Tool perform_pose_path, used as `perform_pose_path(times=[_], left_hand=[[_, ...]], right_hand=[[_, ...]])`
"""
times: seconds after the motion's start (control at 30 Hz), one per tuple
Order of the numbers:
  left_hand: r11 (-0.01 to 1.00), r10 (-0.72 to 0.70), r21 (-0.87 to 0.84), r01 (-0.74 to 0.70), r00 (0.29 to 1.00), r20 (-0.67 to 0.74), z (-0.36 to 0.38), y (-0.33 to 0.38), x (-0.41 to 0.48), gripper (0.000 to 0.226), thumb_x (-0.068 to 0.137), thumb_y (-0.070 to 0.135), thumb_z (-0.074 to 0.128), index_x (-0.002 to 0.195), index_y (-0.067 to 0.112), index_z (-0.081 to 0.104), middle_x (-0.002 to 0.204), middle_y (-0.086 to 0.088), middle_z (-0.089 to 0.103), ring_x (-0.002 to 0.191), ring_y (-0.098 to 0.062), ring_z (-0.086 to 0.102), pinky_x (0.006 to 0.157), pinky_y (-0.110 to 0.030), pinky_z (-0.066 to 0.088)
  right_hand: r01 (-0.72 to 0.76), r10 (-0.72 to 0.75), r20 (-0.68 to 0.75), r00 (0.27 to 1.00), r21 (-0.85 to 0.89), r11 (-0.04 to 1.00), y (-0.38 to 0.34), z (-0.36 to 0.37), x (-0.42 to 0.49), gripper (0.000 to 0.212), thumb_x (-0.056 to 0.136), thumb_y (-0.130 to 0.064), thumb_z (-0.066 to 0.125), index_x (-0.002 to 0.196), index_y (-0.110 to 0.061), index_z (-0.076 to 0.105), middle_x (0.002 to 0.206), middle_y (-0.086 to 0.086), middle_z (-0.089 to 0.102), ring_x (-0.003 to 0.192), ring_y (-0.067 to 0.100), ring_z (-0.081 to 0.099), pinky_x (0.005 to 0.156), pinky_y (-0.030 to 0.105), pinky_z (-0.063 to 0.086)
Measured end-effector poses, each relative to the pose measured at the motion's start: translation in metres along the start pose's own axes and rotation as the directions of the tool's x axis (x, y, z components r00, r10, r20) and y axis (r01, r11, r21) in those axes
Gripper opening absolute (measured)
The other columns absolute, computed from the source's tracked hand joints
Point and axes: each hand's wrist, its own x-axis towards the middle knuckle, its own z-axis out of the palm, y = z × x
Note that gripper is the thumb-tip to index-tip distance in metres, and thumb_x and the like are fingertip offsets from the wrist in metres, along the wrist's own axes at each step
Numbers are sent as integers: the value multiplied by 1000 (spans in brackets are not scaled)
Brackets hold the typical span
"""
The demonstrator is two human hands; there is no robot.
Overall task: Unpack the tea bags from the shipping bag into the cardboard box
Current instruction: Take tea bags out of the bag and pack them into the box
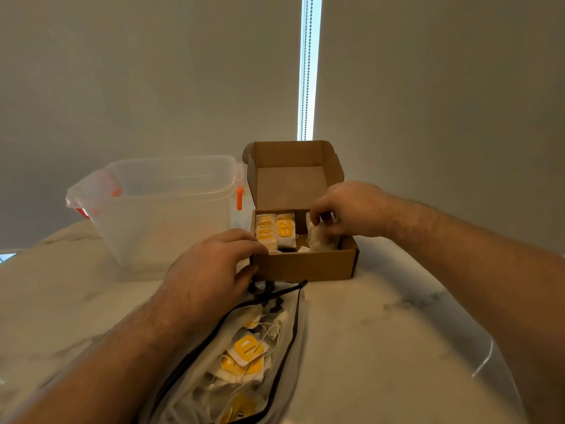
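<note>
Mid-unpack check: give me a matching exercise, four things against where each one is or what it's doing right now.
1 left hand
2 right hand
3 shipping bag
4 plastic tub

A lies flat, nearest the camera
B pinches tea bags inside the cardboard box
C stands left of the box
D grips the box's near left corner

Pairs: 1-D, 2-B, 3-A, 4-C

Marble table point(382, 316) under cardboard box point(305, 266), shipping bag point(211, 356), clear tub point(165, 228)
</note>
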Motion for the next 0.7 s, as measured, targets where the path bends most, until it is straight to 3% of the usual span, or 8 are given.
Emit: perform_pose_path(times=[0.2,0.43,0.57,0.7], left_hand=[[1000,-2,-14,2,1000,0,0,0,1,37,98,24,64,132,39,64,132,20,57,120,-3,52,98,-22,47],[1000,-14,-13,14,1000,2,0,2,0,38,98,24,64,133,39,63,134,20,56,120,-3,51,99,-23,47],[1000,-10,-17,10,1000,15,-1,1,0,38,98,24,63,133,38,62,135,19,57,121,-3,51,101,-24,48],[1000,-11,-18,11,1000,12,-1,1,1,38,99,23,63,133,38,63,135,19,57,121,-4,51,101,-23,46]], right_hand=[[-2,0,85,996,21,1000,-1,-9,-2,19,93,-23,72,105,-33,61,96,-14,61,89,8,59,72,21,46],[-41,46,47,998,-101,994,-18,-5,1,24,85,-46,76,93,-34,56,85,-12,58,77,8,56,66,27,52],[-52,57,31,998,-136,989,-22,2,5,24,89,-40,74,91,-36,51,84,-12,56,77,10,56,64,26,50],[-73,86,66,994,-178,981,-21,3,6,20,88,-33,75,95,-32,57,88,-9,58,78,10,56,67,26,50]])
